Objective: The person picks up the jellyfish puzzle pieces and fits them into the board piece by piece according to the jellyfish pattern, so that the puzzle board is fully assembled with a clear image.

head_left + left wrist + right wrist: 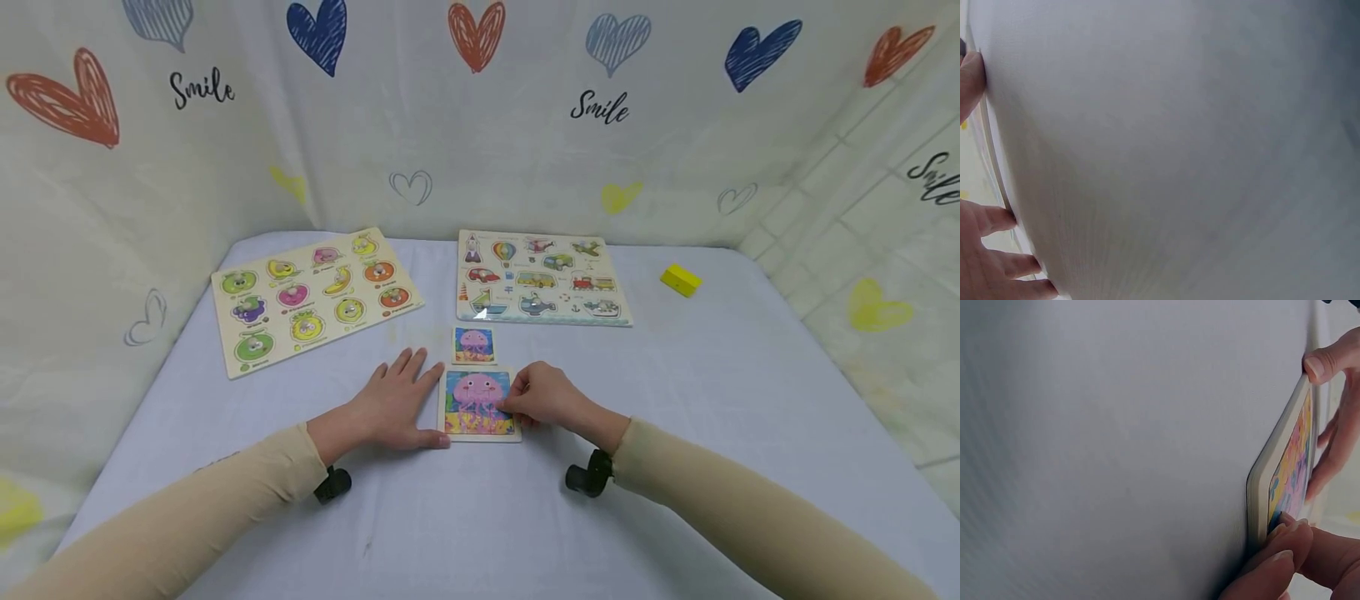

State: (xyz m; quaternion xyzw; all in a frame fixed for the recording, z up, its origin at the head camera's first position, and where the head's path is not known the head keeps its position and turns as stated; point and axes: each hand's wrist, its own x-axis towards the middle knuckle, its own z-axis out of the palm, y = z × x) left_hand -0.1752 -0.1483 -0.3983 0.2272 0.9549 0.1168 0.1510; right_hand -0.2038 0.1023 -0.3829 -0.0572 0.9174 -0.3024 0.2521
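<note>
A square wooden jigsaw puzzle of a pink jellyfish (477, 392) lies in its pale frame on the cloth. Above it is a smaller card (474, 345) with the same jellyfish picture. My left hand (397, 404) is spread flat at the puzzle's left side, thumb at the lower corner and index finger near the upper one. With curled fingers, my right hand (547, 396) pinches at the puzzle's right edge, seemingly on a puzzle piece (1282, 517) mostly hidden by the fingertips. In the left wrist view, only fingers (1000, 265) and cloth show clearly.
A fruit peg board (315, 300) lies at the back left. Behind the puzzle, slightly right, is a vehicle peg board (543, 279). A yellow block (681, 281) sits farther right. A white curtain with hearts (510, 150) hangs behind the table.
</note>
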